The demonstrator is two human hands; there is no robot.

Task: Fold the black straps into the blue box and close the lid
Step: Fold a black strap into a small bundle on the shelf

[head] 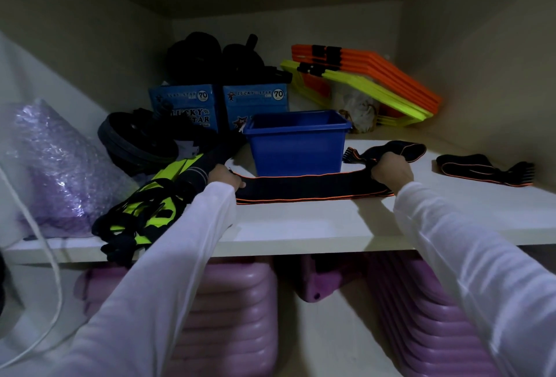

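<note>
Two white sleeves reached up to a shelf [301, 226], where the left hand [225, 177] and right hand [391, 169] each closed around one end of a black strap [310, 185] stretched left to right between them. Just behind its middle sat the open blue box [296, 145], seemingly empty in dim light. A second strap [484, 167] lay well to the right.

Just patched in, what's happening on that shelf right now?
A person is folding a black strap with orange edging on the white shelf, in front of the open blue box. The left hand pins one end flat; the right hand grips the other end, bunched. A second strap lies loose to the right. Nothing shows inside the box, and no lid is visible.
</note>
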